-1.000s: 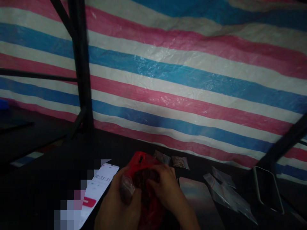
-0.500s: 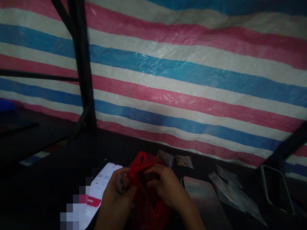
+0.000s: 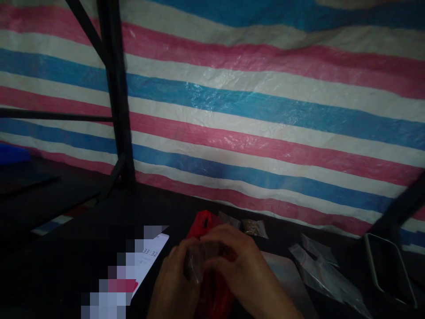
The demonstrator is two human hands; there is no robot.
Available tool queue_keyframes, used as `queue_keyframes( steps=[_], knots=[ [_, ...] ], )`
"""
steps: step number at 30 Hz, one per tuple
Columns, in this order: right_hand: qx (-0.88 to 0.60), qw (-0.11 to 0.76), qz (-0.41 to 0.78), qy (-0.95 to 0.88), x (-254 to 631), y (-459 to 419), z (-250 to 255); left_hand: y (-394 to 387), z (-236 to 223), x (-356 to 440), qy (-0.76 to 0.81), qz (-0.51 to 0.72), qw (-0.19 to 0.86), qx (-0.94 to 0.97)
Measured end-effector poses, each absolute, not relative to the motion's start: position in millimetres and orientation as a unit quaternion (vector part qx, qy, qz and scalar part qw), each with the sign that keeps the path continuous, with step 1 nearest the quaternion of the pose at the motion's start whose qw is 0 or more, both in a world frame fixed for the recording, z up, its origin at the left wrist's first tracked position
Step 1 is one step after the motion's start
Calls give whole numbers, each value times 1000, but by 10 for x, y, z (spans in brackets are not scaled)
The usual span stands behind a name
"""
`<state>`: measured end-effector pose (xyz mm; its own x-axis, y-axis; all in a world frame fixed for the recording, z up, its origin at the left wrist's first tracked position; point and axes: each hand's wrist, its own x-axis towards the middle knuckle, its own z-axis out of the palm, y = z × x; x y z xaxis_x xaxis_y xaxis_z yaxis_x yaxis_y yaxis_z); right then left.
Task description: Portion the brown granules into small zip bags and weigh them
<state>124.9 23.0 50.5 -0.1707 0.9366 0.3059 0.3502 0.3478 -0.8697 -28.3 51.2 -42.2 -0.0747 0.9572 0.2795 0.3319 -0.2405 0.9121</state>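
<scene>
Both my hands meet low in the middle of the view, over a red plastic bag (image 3: 212,288) on a dark table. A small clear pouch (image 3: 195,263) with dark brownish contents is pinched between them, above the red bag's mouth. My left hand (image 3: 171,283) grips the pouch from the left. My right hand (image 3: 244,270) covers its top and right side with the fingers curled over it. The red bag's handle (image 3: 203,220) sticks up behind my fingers.
A lit phone (image 3: 148,261) showing a timer lies left of my hands. Two small filled pouches (image 3: 254,227) lie behind the bag. Empty clear pouches (image 3: 318,270), a grey flat plate (image 3: 288,279) and a dark tray (image 3: 388,266) are to the right. A black post (image 3: 116,97) stands before a striped tarp (image 3: 265,106).
My hands lifted the small pouch out of the red bag's mouth and brought it together between them. My right hand closed over its top. The view tilted slightly.
</scene>
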Motion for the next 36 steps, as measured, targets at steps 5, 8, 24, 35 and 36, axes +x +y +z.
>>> queue_keyframes(
  steps=[5, 8, 24, 35, 36],
  knots=[
    [-450, 385, 255, -765, 1184, 205, 476, 505, -386, -192, 507, 543, 361, 564],
    [-441, 385, 246, -773, 1167, 213, 479, 485, -308, -193, 487, 545, 381, 566],
    [-563, 324, 193, -735, 1367, 404, 298, 554, -364, -416, 589, 507, 369, 510],
    [-561, 339, 238, -717, 1238, 539, 0, 552, -286, -361, 589, 492, 375, 520],
    [-558, 344, 244, -715, 1244, 538, -4, 556, -269, -357, 587, 496, 380, 516]
  ],
)
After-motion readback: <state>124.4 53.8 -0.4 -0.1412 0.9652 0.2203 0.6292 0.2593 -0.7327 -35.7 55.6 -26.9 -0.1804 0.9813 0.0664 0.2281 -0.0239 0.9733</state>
